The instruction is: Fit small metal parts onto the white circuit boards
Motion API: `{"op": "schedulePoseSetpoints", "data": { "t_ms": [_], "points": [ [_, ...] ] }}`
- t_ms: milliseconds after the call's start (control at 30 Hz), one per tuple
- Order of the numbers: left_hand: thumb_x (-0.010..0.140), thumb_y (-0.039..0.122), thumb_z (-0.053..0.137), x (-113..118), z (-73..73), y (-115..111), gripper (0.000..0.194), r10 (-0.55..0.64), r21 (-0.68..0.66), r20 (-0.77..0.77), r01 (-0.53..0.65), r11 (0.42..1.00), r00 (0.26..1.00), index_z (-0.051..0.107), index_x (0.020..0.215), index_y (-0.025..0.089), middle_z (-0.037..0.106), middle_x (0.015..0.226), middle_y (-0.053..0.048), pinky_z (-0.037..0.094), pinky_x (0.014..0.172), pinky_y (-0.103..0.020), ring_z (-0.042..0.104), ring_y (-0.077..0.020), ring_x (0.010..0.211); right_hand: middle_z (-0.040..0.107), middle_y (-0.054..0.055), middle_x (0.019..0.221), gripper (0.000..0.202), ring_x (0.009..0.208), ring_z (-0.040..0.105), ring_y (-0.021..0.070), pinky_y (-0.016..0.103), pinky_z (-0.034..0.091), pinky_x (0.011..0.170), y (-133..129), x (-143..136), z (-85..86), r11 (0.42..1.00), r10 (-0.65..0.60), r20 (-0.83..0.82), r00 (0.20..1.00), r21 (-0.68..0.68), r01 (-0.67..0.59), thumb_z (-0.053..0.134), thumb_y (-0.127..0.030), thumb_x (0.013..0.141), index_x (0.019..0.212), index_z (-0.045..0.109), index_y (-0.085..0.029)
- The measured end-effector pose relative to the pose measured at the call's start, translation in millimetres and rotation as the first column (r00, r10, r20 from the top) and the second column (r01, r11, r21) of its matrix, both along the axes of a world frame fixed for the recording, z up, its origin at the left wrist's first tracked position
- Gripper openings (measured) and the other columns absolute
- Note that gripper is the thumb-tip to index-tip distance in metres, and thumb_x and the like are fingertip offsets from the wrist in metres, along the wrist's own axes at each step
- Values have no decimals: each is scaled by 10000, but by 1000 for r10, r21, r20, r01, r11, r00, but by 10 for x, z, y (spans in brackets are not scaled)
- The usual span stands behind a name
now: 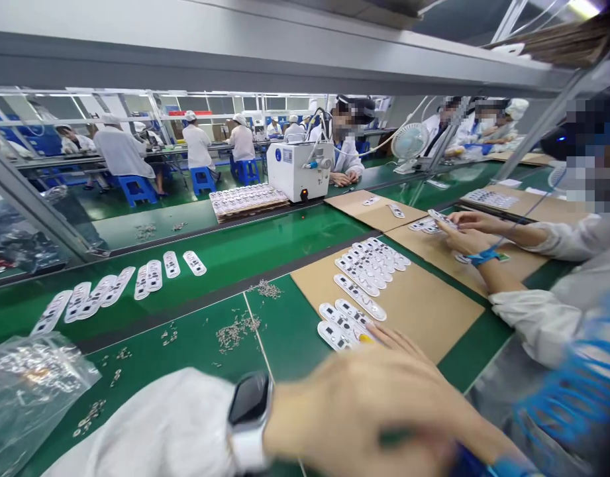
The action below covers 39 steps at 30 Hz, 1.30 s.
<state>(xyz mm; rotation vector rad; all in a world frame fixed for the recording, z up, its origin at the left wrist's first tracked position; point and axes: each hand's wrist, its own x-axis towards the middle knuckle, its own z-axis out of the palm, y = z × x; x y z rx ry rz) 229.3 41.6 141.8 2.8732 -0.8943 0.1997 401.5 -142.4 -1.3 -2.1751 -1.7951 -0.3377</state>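
My left hand (354,404), with a watch on its wrist, crosses the lower middle, blurred by motion; its fingers are smeared and whatever they hold cannot be made out. Partly hidden behind it is my right hand (401,346), its visible fingers stretched out at the near end of the white oval boards (334,336) on a brown cardboard sheet (434,318). A small yellow piece (365,338) shows by the right fingertips. More white boards (371,265) with dark parts lie in overlapping rows farther up the sheet.
Small metal parts (235,332) are scattered on the green table (185,377). A plastic bag (31,384) lies at left. Separate boards (103,291) line the green strip behind. A white machine (299,171) stands beyond. At right, another person's hands (471,235) handle boards.
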Motion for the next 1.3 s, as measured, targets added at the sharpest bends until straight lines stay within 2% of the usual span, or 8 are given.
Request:
{"op": "schedulePoseSetpoints", "data": {
  "t_ms": [167,267,500,633,867,1000,1133,1300],
  "points": [
    [908,609,390,441,-763,34,645,297,-173,-114,-313,934,948,420,1398,190,409,1459,-96,315,1105,-533,320,-358,1360,482,143,1398,588,1275,467,313,505,433,1007,-362,-356,-93,965,-193,-140,971,152,214,453,-385,899,1445,316,-213],
    [905,615,380,450,-1085,-94,653,332,-212,-163,-361,908,929,356,1435,236,336,1501,-85,235,1123,-589,224,-368,1398,577,179,1157,583,975,615,329,465,548,750,-523,-647,-215,682,-552,-446,705,245,689,481,-538,833,1276,465,-161],
    [960,544,348,111,-1125,-534,615,305,-303,-250,-373,877,919,298,1453,179,252,1536,-105,167,1116,-652,124,-361,1423,580,-7,649,546,433,494,161,296,429,380,-475,-1096,-155,395,-245,-967,-74,-170,903,540,-626,726,1047,502,-186],
    [985,526,284,-82,-1085,-642,589,278,-331,-258,-355,875,925,294,1453,169,238,1540,-113,202,1131,-593,116,-348,1427,569,-18,544,419,518,589,219,304,447,430,-384,-1128,-49,213,-117,-955,-272,-292,933,543,-557,701,902,541,-190],
    [981,544,289,-497,-988,-620,626,356,-345,-228,-417,841,906,230,1479,169,130,1557,-147,254,1119,-563,110,-356,1424,519,-3,444,437,463,502,173,292,413,463,-454,-1306,-176,329,-464,-885,-38,-212,920,602,-619,676,561,522,-205],
    [979,521,337,-1040,-841,-379,617,459,-146,62,-447,882,886,206,1484,191,221,1540,-121,330,1060,-573,248,-333,1397,566,14,496,438,494,531,176,278,432,484,-96,-1448,-8,642,-342,-910,236,-43,766,568,-616,732,607,567,-196],
    [1006,319,345,-1830,-808,-13,403,473,90,333,-527,845,816,408,1398,255,418,1455,-52,320,1068,-460,397,-266,1310,649,30,671,313,623,593,173,261,469,581,812,-1777,290,992,-78,-906,416,-28,123,481,-453,820,793,615,-171],
    [948,564,387,-2708,-1083,238,504,620,95,399,-703,705,676,487,1352,281,573,1309,-48,10,1150,-516,231,-285,1403,588,-9,582,170,548,544,128,212,391,503,1910,-2537,459,848,149,-875,461,-127,-515,529,-259,787,658,592,-167]
  ]
}}
